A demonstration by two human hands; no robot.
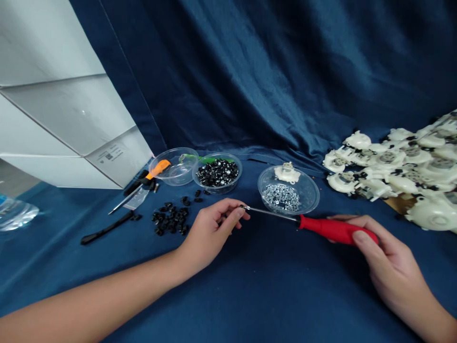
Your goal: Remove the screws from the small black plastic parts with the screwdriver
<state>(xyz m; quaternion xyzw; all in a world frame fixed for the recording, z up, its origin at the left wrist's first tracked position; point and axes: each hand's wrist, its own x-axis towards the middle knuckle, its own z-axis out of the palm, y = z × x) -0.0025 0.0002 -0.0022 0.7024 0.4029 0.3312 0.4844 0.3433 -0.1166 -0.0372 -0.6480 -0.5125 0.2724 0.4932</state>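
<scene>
My right hand (387, 255) is closed around the red handle of a screwdriver (335, 229), whose metal shaft points left. At the shaft's tip, my left hand (210, 226) pinches a small dark part (243, 206), mostly hidden by thumb and fingers. Just behind the shaft stands a clear plastic bowl (314, 200) holding many small silver screws (282, 197) and one cream-coloured plastic piece (287, 173). Left of my left hand, a loose heap of small black parts (170, 219) lies on the blue cloth.
Another clear bowl (240, 164) is filled with black parts, beside a clear container (178, 178). A second screwdriver (124, 199) and a black strip (107, 228) lie left. Cream plastic housings (389, 162) pile up at right. White boxes (71, 114) and a plastic bottle (16, 213) stand far left.
</scene>
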